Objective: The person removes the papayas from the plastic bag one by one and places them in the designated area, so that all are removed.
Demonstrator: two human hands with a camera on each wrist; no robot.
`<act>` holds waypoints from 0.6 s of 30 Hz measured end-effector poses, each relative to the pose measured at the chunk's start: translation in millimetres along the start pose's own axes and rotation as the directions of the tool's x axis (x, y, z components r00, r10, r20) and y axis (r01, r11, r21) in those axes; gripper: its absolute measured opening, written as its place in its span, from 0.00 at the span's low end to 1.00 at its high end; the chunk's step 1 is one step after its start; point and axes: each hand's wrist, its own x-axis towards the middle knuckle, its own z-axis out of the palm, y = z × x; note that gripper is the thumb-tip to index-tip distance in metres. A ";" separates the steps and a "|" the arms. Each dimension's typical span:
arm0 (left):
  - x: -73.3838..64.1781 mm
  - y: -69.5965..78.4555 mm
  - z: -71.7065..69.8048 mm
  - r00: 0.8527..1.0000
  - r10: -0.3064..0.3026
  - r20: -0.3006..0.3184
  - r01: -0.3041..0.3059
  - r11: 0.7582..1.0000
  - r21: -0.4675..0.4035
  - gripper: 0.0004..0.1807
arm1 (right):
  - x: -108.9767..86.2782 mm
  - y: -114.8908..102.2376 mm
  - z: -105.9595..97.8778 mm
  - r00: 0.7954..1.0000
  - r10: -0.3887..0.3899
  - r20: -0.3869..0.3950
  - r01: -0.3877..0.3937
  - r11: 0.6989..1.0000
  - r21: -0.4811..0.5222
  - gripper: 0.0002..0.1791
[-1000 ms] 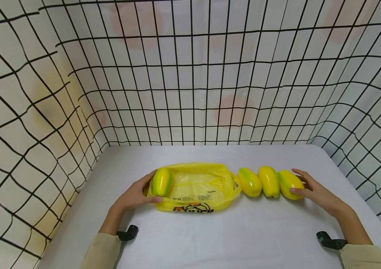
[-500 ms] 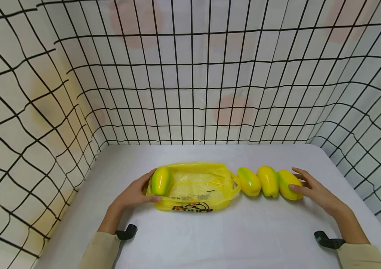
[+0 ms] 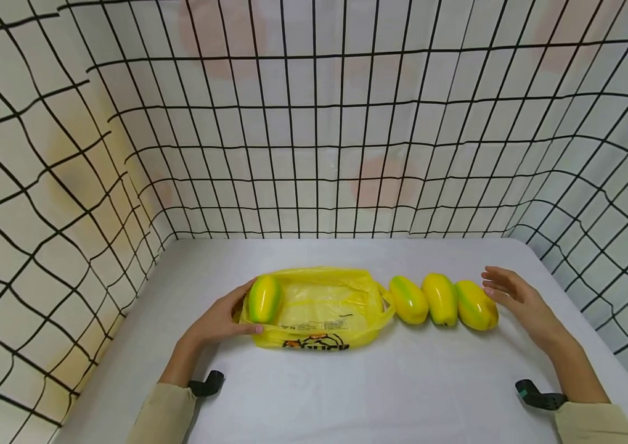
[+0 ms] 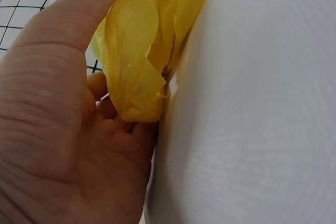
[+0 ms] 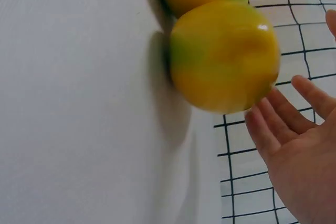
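A yellow plastic bag (image 3: 319,296) lies spread with its mouth up, black print on its front side. One glossy yellow-green mango (image 3: 265,300) sits in the bag's left end. My left hand (image 3: 227,317) grips that end, thumb over the front rim and fingers behind; the left wrist view shows bunched yellow plastic (image 4: 137,72) between thumb and fingers. Right of the bag, three more mangoes stand in a row: one by the bag handle (image 3: 409,300), a middle one (image 3: 440,300) and a right one (image 3: 477,305). My right hand (image 3: 521,302) is beside the right mango, fingers loosely extended, holding nothing.
A white cloth-covered table (image 3: 369,388) lies under everything. White walls with black grid lines (image 3: 341,154) enclose the back and both sides. Dark wrist devices (image 3: 206,383) sit on both forearms, below beige sleeves.
My right hand has let its fingers come off the right mango, moving slightly up and away. The left hand stays at the bag's left end. The fruits have hardly moved.
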 end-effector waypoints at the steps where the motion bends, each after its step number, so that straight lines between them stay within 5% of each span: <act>1: -0.5 0.4 -0.2 1.000 -0.002 0.000 0.002 1.000 0.002 0.58 | -0.7 -1.6 -0.4 1.000 -0.004 -0.009 0.004 1.000 0.009 0.30; 18: 0.1 4.2 -1.3 1.000 -0.003 0.009 0.002 1.000 0.019 0.58 | 3.3 -37.9 14.6 0.995 -0.091 -0.036 0.094 0.990 0.106 0.28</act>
